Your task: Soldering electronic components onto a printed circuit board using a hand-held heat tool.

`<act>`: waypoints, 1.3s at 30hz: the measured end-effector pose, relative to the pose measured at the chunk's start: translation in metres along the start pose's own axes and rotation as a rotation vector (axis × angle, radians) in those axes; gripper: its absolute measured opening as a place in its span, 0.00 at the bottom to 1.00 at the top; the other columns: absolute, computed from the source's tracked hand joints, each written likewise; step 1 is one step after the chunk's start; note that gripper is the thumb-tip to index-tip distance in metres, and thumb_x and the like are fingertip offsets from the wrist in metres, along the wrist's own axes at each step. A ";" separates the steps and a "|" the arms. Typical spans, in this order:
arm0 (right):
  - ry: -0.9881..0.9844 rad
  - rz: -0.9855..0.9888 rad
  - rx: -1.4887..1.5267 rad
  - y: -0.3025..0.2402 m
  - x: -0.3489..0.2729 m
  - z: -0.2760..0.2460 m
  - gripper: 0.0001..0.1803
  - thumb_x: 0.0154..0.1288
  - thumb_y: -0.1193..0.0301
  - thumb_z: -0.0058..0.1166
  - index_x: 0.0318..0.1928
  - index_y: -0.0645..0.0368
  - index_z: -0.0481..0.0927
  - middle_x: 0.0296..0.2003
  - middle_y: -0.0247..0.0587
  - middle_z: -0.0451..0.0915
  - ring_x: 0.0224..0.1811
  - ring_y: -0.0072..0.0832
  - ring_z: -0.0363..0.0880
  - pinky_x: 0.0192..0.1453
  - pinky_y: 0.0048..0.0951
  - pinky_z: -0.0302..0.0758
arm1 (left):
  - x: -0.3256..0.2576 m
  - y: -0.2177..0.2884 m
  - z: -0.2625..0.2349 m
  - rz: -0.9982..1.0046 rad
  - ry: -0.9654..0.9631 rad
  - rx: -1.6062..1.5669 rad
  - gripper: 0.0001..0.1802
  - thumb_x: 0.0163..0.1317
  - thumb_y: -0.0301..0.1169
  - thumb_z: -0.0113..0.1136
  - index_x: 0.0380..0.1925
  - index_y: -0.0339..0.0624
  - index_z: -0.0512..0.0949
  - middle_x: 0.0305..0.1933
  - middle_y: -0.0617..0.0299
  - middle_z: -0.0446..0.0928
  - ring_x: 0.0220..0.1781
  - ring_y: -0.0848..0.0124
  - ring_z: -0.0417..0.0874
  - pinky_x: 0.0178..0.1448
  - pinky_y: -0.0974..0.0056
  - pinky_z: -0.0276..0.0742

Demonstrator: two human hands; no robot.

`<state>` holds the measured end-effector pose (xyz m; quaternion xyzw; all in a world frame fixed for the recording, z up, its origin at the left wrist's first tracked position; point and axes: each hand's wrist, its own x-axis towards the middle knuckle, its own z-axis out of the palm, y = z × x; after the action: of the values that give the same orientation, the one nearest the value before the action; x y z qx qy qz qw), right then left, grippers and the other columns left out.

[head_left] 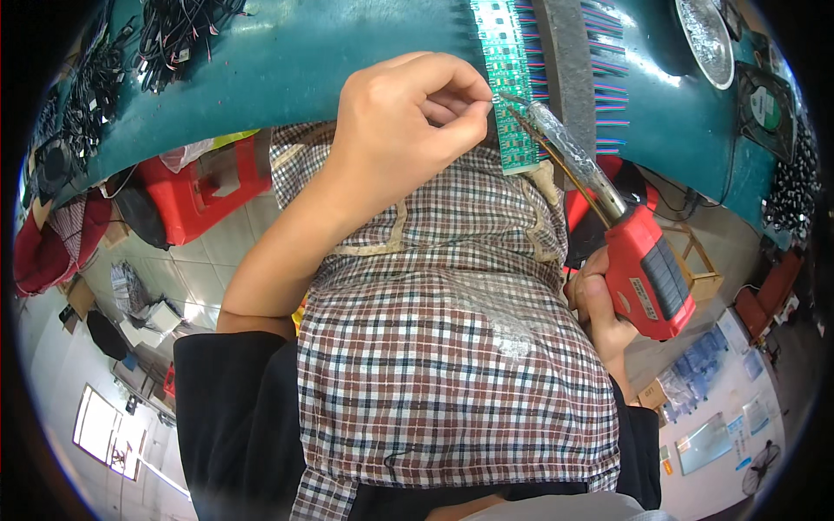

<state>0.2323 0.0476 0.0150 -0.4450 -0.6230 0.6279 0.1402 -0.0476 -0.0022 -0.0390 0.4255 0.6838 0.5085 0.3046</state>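
Observation:
My right hand (599,304) is wrapped round the red handle of a soldering gun (647,273). The gun's metal barrel slants up and left, with a thin tube beside it, and its tip is at the green circuit board strip (514,130). At the strip's left edge, close to that tip, my left hand (408,117) is closed in a pinch of thumb and forefinger. Whatever is between those fingertips is too small to make out. Thin multicoloured wires (612,91) run from the strip's right side beneath a dark grey bar (566,69).
The strip lies on a green tabletop (287,69). Bundles of black cables (178,35) sit at the far left. To the right are a metal dish (705,39) and a small fan (766,111). A red stool (204,195) stands below the table's left part.

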 end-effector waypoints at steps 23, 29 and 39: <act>0.042 0.045 -0.019 -0.003 -0.002 0.003 0.09 0.67 0.72 0.54 0.39 0.64 0.70 0.16 0.31 0.64 0.14 0.17 0.57 0.22 0.22 0.56 | 0.001 -0.004 0.003 0.076 0.064 0.042 0.05 0.52 0.20 0.66 0.30 0.36 0.82 0.30 0.60 0.82 0.30 0.74 0.87 0.35 0.72 0.84; 0.028 0.072 0.028 -0.005 0.000 0.006 0.09 0.66 0.73 0.56 0.39 0.64 0.70 0.22 0.35 0.69 0.15 0.17 0.59 0.22 0.23 0.58 | -0.001 -0.005 0.003 0.079 0.065 0.045 0.05 0.51 0.20 0.66 0.30 0.36 0.82 0.30 0.60 0.82 0.30 0.74 0.87 0.35 0.72 0.84; -0.003 0.050 0.000 -0.001 -0.004 0.001 0.11 0.66 0.73 0.56 0.42 0.65 0.69 0.25 0.36 0.70 0.16 0.18 0.60 0.23 0.23 0.59 | 0.001 -0.003 -0.001 0.061 0.022 0.068 0.05 0.55 0.19 0.66 0.32 0.32 0.83 0.33 0.61 0.83 0.33 0.77 0.86 0.37 0.75 0.83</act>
<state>0.2336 0.0447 0.0173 -0.4594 -0.6119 0.6320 0.1233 -0.0499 -0.0019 -0.0412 0.4507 0.6906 0.4987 0.2669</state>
